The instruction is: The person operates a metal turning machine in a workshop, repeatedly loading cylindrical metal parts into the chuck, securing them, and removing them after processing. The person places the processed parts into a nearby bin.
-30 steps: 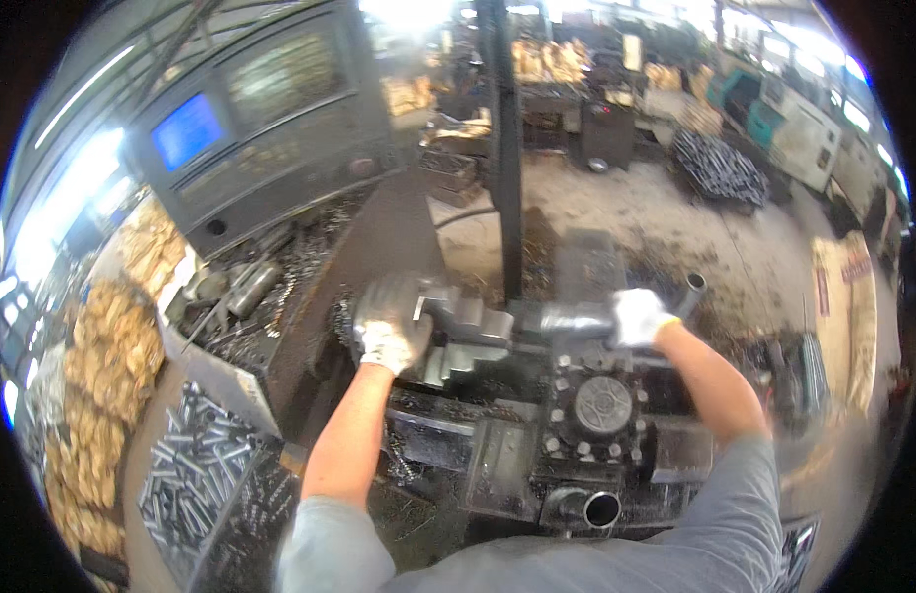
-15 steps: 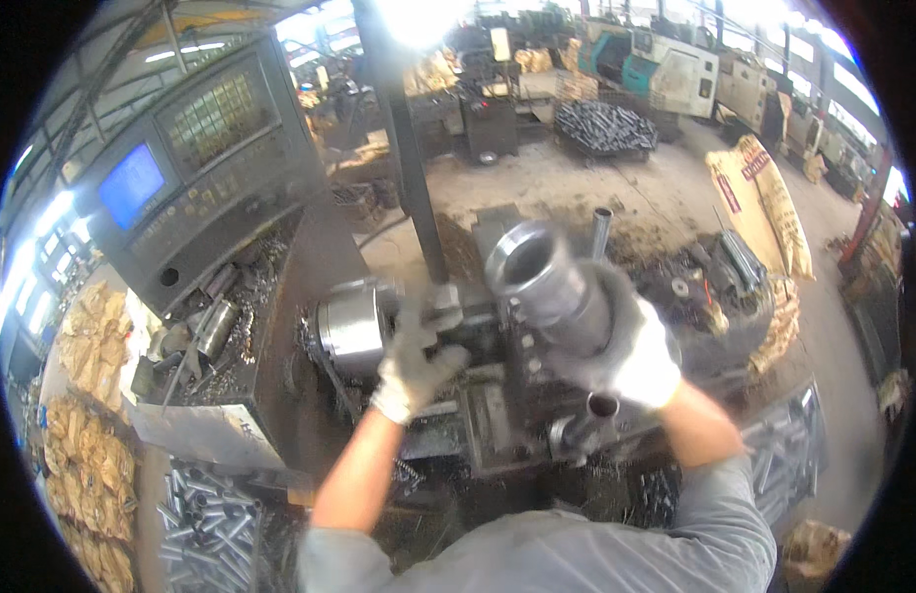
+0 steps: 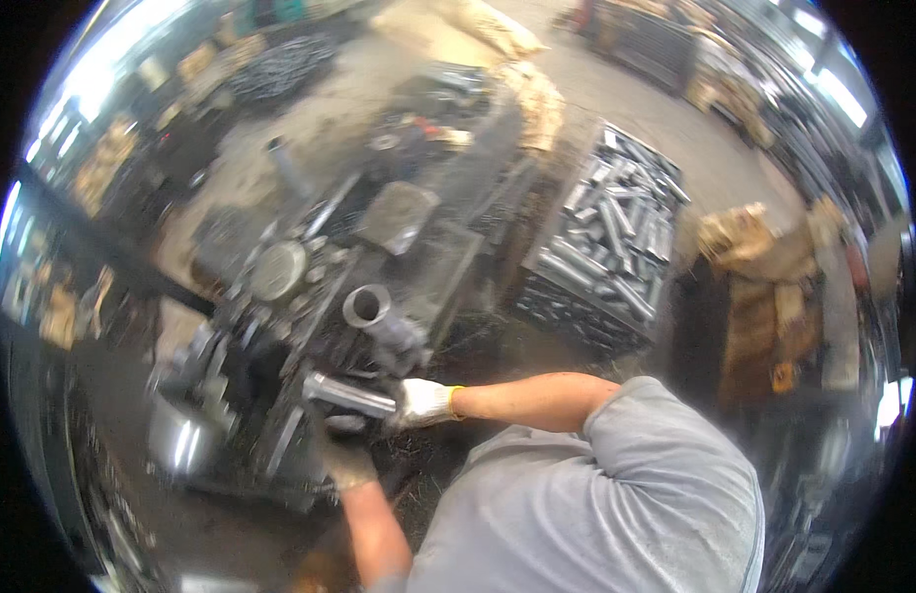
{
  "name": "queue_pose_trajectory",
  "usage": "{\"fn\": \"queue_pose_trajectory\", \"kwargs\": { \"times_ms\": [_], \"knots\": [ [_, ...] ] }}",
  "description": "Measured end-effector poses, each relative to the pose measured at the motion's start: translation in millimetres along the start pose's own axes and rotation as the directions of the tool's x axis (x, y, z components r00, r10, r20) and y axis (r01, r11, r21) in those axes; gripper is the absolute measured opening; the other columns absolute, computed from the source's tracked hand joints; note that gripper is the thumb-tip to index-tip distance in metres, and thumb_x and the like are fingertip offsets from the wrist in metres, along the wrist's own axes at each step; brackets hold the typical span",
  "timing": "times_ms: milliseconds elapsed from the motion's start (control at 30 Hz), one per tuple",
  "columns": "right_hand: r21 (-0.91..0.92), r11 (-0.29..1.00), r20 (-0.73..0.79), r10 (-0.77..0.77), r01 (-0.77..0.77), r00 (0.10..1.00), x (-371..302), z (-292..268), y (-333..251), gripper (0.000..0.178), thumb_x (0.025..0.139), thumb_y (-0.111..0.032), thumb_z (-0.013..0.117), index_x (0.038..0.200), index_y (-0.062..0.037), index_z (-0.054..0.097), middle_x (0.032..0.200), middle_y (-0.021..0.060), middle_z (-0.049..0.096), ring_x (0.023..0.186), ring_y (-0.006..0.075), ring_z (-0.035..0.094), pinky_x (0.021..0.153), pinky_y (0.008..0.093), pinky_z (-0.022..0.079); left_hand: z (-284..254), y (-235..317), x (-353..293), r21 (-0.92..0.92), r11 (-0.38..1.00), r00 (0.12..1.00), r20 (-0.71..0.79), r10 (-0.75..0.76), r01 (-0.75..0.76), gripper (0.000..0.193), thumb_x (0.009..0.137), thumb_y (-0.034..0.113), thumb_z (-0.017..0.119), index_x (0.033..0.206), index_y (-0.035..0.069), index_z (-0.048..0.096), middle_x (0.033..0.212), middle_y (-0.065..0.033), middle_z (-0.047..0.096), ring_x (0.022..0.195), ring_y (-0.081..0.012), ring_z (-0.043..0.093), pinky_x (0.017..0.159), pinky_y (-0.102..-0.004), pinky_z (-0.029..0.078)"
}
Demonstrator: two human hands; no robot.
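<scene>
A short shiny metal tube [image 3: 349,393] lies roughly level in front of me, low over the near side of the lathe. My right hand [image 3: 425,403], in a white work glove, is closed round its right end. My left hand [image 3: 345,460], in a dirty glove, is just below the tube; blur and dark grime hide its fingers, so whether it touches the tube is unclear. Beyond the tube stands an open round metal socket [image 3: 367,306] on the machine. The lathe's shiny chuck [image 3: 181,435] is to the left of my hands.
A metal bin [image 3: 529,259] heaped with cut tubes stands to the right of the lathe. Farther right are brown sacks [image 3: 754,316]. A square metal block [image 3: 399,217] and a round cap [image 3: 279,271] sit on the machine. A dark post [image 3: 132,252] slants on the left.
My view has swung to the right and down. The tube in my right hand has come down from near the camera to low over the lathe. My left hand has left the chuck area.
</scene>
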State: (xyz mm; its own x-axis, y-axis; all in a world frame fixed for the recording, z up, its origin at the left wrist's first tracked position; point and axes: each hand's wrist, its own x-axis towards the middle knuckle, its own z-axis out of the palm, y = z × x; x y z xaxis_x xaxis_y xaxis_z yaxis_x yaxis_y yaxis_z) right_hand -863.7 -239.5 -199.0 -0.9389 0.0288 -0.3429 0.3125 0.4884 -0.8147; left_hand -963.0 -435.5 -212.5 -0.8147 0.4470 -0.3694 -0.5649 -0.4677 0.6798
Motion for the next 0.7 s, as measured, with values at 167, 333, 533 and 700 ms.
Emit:
{"fn": "queue_pose_trajectory", "kwargs": {
  "times_ms": [167, 333, 533, 700],
  "knots": [
    [0.004, 0.999, -0.120, 0.053, -0.053, 0.991, -149.5, -90.1, 102.8, 0.060, 0.075, -0.055, 0.082, 0.109, -0.0046, 0.078, 0.096, 0.0218, 0.078, 0.089, 0.0384, 0.075, 0.081, 0.0495, 0.059, -35.3, 8.5, 7.9, 0.154, 0.983, 0.995, 0.040, 0.090, -0.095, 0.055, 0.112, 0.051, 0.043, 0.138, 0.007, 0.064, 0.117, -0.0095, 0.073, 0.097, -0.0236, 0.070, 0.092, -0.0443, 0.057],
    [0.460, 0.491, -0.368, 0.864, -0.739, 0.344, -290.3, -142.8, 245.2, 0.062, 0.077, -0.051, 0.082, 0.117, -0.0032, 0.079, 0.101, 0.0172, 0.081, 0.088, 0.0305, 0.078, 0.079, 0.0425, 0.060, -27.6, 21.3, 6.4, 0.185, 0.983, 0.988, -0.151, 0.032, -0.004, 0.053, 0.113, 0.051, 0.042, 0.117, 0.007, 0.072, 0.080, -0.0016, 0.073, 0.064, -0.0151, 0.066, 0.068, -0.0349, 0.059],
    [0.601, 0.392, -0.693, 0.689, -0.696, -0.211, -340.4, -314.2, 425.5, 0.068, 0.080, -0.061, 0.079, 0.098, 0.0043, 0.081, 0.099, 0.0282, 0.078, 0.098, 0.0376, 0.079, 0.084, 0.0450, 0.060, 17.4, 54.3, 7.2, -0.020, 0.988, 0.934, -0.322, -0.152, 0.154, 0.038, 0.105, 0.042, 0.061, 0.120, 0.010, 0.074, 0.088, 0.0025, 0.073, 0.070, -0.0105, 0.068, 0.070, -0.0291, 0.060],
    [0.545, 0.382, -0.754, 0.611, -0.746, -0.239, -351.5, -449.0, 444.6, 0.060, 0.087, -0.057, 0.072, 0.103, -0.0003, 0.081, 0.110, 0.0260, 0.077, 0.108, 0.0398, 0.076, 0.093, 0.0491, 0.059, 43.0, 77.1, 4.7, -0.228, 0.953, 0.875, -0.396, -0.280, 0.202, 0.023, 0.097, 0.028, 0.077, 0.109, 0.009, 0.072, 0.077, 0.0069, 0.060, 0.060, -0.0008, 0.053, 0.051, -0.0174, 0.046]
  ]
}}
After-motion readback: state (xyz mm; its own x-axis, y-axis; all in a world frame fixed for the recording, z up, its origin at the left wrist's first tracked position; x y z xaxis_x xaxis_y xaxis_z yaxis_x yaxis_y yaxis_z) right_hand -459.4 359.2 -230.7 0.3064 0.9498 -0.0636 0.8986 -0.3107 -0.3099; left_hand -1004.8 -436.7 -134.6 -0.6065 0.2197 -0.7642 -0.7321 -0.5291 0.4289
